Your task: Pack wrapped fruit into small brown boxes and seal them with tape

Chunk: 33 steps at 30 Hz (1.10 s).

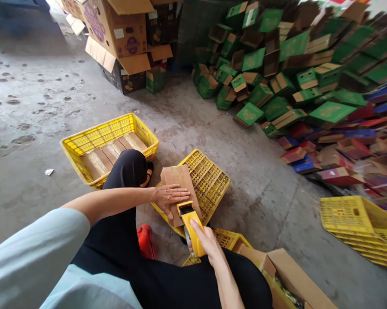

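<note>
A small brown cardboard box (177,177) lies on an upturned yellow plastic crate (212,180) in front of my knees. My left hand (171,197) rests flat on top of the box with its fingers stretched out. In my right hand (204,238) is a yellow tape dispenser (193,227), its head against the near end of the box. The fingers of that hand wrap round the dispenser, and some are hidden behind it. A strip of clear tape seems to run along the top of the box.
At the left, a yellow crate (83,143) holds several taped brown boxes (112,150). An open carton (296,274) stands by my right knee. Stacked yellow crates (354,219) sit at the right. Behind are piled green boxes (249,113) and large cartons (119,38).
</note>
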Motion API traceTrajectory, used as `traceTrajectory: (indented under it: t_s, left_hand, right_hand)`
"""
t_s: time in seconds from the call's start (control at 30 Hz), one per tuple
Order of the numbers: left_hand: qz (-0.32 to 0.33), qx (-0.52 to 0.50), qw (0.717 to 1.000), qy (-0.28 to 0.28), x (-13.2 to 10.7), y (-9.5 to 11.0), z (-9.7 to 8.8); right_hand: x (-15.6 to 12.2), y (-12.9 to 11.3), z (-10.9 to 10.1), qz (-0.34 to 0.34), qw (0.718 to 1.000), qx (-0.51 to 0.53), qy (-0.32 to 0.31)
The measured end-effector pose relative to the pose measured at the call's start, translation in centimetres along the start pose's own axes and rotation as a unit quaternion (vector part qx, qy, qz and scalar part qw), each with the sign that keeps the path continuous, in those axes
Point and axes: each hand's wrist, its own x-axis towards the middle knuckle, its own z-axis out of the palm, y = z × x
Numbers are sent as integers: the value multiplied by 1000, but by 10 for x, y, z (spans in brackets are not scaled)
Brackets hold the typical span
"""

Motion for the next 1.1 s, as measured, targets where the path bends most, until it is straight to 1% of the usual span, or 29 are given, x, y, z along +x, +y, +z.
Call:
traceTrajectory:
  t_s: [0.07, 0.13, 0.3, 0.43, 0.57, 0.63, 0.73, 0.8, 0.87, 0.93, 1.0, 1.1]
  left_hand:
    - [-15, 1, 1000, -28, 2, 0, 0]
    - [-8, 11, 999, -39, 4, -5, 0]
    - [29, 49, 998, -28, 5, -18, 5]
    - [33, 74, 996, -31, 5, -19, 3]
    - [17, 98, 994, -34, 4, -10, 1]
    - [28, 100, 994, -40, 4, -2, 4]
    - [73, 83, 993, -47, 3, 13, 17]
    - [83, 71, 993, -36, 2, 22, 28]
    - [79, 62, 995, -18, 1, 26, 37]
    - [83, 55, 995, -12, 0, 24, 39]
    - [85, 54, 995, -19, 3, 15, 33]
    - [61, 68, 995, -39, 13, -5, 7]
  right_hand:
    - [2, 1, 0, 0, 1000, -2, -3]
    - [2, 3, 2, -2, 1000, -2, -1]
    - [-8, 11, 1, -16, 1000, -17, 9]
    - [-23, 24, -5, -4, 1000, -21, 9]
    - [-29, 35, -2, -12, 1000, -7, 16]
    - [-28, 37, 1, -14, 1000, 2, 21]
    - [-25, 40, 3, -14, 1000, 15, 24]
    - [-23, 43, 2, -14, 1000, 15, 23]
    - [-21, 47, 1, -14, 1000, 20, 16]
    - [-17, 49, 1, -6, 999, 34, 11]
    - [-10, 48, 3, 1, 999, 49, 14]
    - [2, 32, 7, -6, 998, 61, 26]
